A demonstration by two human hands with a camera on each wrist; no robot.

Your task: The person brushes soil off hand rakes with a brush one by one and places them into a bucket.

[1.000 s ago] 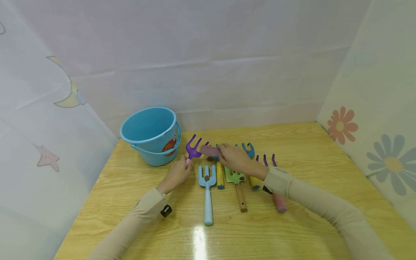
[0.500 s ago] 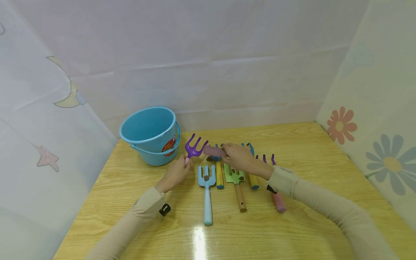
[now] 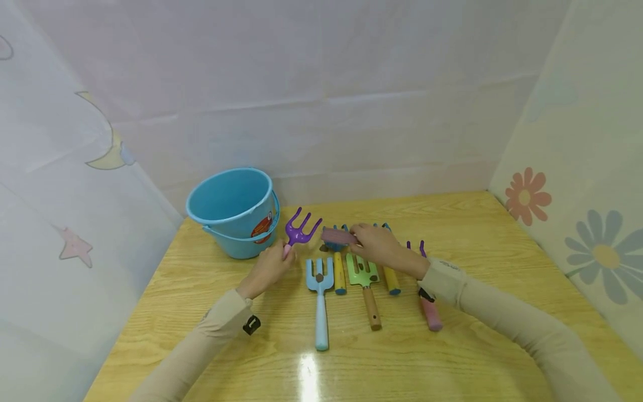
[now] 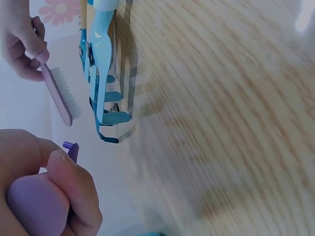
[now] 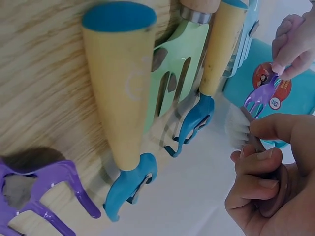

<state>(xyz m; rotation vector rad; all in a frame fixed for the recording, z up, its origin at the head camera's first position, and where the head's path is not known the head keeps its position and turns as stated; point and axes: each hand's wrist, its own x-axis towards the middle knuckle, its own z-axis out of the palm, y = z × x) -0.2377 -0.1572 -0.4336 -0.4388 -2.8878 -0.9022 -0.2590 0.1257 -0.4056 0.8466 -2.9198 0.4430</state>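
Observation:
My left hand (image 3: 268, 269) grips the pink handle of a small purple garden fork (image 3: 298, 233), its three tines pointing up and away. In my right hand (image 3: 378, 244) is a scrubbing brush (image 3: 339, 237) with a dull pink back. White bristles (image 5: 237, 127) show in the right wrist view. The brush's free end stands just right of the fork's tines, a small gap between them in the head view. From the left wrist, the handle's rounded pink end (image 4: 38, 204) fills the grip and hides most of the fork.
A blue bucket (image 3: 228, 240) stands at the back left. In front lie a light blue fork (image 3: 321, 307), a green fork (image 3: 370, 304), two yellow-handled blue rakes (image 3: 340, 273) and another purple rake (image 3: 431, 312). Dark clods sit on several tools.
The brush in my right hand has shifted right, away from the purple fork's tines. My left hand has barely moved with the fork. The tools on the table lie as before.

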